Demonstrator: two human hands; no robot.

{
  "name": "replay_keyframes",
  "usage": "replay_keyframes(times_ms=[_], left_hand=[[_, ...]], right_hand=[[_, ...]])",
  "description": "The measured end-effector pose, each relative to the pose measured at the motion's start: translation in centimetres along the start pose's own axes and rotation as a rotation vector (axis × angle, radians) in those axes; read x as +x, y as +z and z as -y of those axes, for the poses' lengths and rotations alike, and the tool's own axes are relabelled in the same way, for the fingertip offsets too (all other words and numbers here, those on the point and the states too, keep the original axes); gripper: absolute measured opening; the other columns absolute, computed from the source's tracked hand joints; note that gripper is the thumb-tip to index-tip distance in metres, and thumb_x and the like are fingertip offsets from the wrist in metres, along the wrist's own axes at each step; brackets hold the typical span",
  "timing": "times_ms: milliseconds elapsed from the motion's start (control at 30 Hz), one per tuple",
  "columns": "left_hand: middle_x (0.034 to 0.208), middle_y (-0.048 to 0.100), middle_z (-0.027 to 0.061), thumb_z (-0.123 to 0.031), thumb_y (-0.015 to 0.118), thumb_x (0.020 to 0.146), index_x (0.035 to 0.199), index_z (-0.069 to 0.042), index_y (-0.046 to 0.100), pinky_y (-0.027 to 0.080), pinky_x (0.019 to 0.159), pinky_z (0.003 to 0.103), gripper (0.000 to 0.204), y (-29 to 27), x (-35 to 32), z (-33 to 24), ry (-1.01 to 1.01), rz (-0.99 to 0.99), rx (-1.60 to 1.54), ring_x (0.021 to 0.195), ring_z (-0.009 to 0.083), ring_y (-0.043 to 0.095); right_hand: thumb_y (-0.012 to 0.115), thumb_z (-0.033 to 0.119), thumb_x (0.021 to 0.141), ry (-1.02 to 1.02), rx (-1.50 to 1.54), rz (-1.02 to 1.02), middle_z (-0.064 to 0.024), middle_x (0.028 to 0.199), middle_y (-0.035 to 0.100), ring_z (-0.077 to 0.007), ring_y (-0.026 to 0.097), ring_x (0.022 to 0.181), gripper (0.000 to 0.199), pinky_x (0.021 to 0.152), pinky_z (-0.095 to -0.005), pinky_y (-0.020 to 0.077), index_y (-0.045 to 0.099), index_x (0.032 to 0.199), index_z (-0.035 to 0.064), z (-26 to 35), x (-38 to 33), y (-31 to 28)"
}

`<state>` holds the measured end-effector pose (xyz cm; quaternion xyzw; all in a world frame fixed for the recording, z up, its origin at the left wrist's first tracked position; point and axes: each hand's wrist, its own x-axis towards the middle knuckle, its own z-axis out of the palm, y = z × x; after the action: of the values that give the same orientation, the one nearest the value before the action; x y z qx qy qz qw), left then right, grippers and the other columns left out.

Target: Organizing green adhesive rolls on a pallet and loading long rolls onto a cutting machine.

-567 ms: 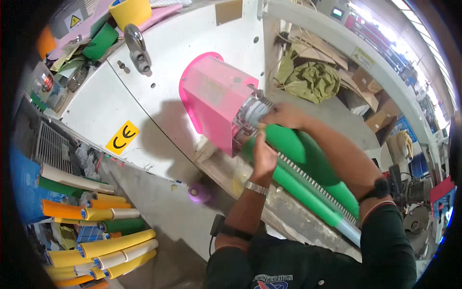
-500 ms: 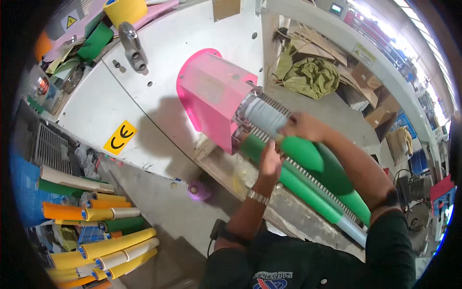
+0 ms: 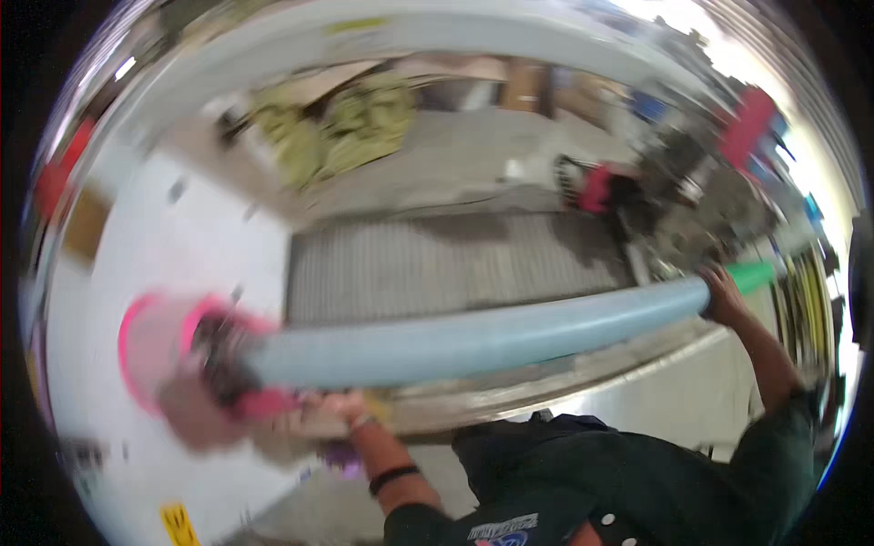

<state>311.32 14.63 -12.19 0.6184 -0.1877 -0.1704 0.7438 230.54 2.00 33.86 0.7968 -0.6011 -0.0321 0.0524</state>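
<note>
The picture is smeared by motion. A long pale blue tube [image 3: 473, 341] lies across the middle, running from a pink machine housing [image 3: 159, 350] on the left to my right hand [image 3: 724, 293]. That hand is closed around the tube's right end, where a green tip [image 3: 754, 273] sticks out. My left hand [image 3: 328, 409] sits just below the tube's left end, against a pink part beside the housing. Blur hides whether its fingers grip anything. I wear a wristband and a dark band on the left forearm.
Behind the tube is a ribbed grey bed [image 3: 437, 264] on a white machine body [image 3: 200, 246]. Olive sacks [image 3: 337, 123] lie on the floor beyond. Red and dark clutter [image 3: 619, 191] stands at the back right. A yellow label [image 3: 182, 523] shows at lower left.
The view has swung sharply and blurred. Both hands were close together on a green roll beside the pink housing; now my right hand is far out at the end of a long pale blue tube.
</note>
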Motion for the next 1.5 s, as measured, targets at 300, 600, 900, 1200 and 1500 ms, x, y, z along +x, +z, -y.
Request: replay_keyframes(times_ms=[300,600,900,1200,1500], left_hand=[[0.143,0.049,0.0142,-0.038,0.068,0.092,0.143,0.000,0.040,0.041,0.109,0.049,0.069,19.0,-10.7,-13.9,-0.703,-0.077,-0.488,0.126,0.0330,0.050],[0.141,0.052,0.0107,-0.060,0.056,0.092,0.139,-0.008,0.050,0.036,0.111,0.051,0.070,33.6,-41.6,-13.6,-1.075,0.466,-0.509,0.127,0.0295,0.051],[0.114,0.060,0.0079,-0.072,0.048,0.089,0.124,-0.013,0.055,0.049,0.092,0.045,0.070,47.3,-68.1,-13.5,-1.147,0.680,-0.344,0.109,0.0249,0.057],[0.136,0.054,0.0129,-0.063,0.047,0.092,0.139,-0.011,0.046,0.048,0.099,0.050,0.070,48.5,-67.0,-6.5,-0.447,0.607,0.055,0.120,0.0309,0.053],[0.133,0.054,0.0132,-0.059,0.049,0.093,0.137,-0.005,0.046,0.052,0.095,0.050,0.070,65.9,-90.5,-11.3,-0.756,0.646,0.131,0.116,0.0335,0.056]], right_hand=[[0.088,0.024,0.058,0.075,0.006,-0.124,-0.0164,0.130,0.053,-0.0386,0.050,0.124,0.080,0.105,-0.0518,0.0403,0.053,0.130,0.0149,-4.8,-5.7,-1.2],[0.080,0.022,0.066,-0.002,0.157,-0.265,-0.0191,0.130,0.055,-0.0379,0.050,0.125,0.062,0.106,-0.0518,0.0365,0.058,0.122,0.0105,-6.3,-6.3,-0.3],[0.065,0.020,0.080,-0.211,0.482,-0.795,-0.0136,0.113,0.058,-0.0310,0.055,0.114,0.043,0.104,-0.0546,0.0360,0.056,0.120,0.0069,-9.3,-9.6,2.5],[0.082,0.015,0.068,0.240,0.724,-0.216,-0.0217,0.135,0.052,-0.0394,0.049,0.126,0.077,0.104,-0.0486,0.0411,0.048,0.135,0.0037,-37.2,-28.4,17.0],[0.085,0.024,0.062,0.197,0.187,-0.040,-0.0158,0.130,0.056,-0.0341,0.045,0.131,0.074,0.108,-0.0523,0.0331,0.057,0.129,0.0112,-66.5,-27.6,30.5]])
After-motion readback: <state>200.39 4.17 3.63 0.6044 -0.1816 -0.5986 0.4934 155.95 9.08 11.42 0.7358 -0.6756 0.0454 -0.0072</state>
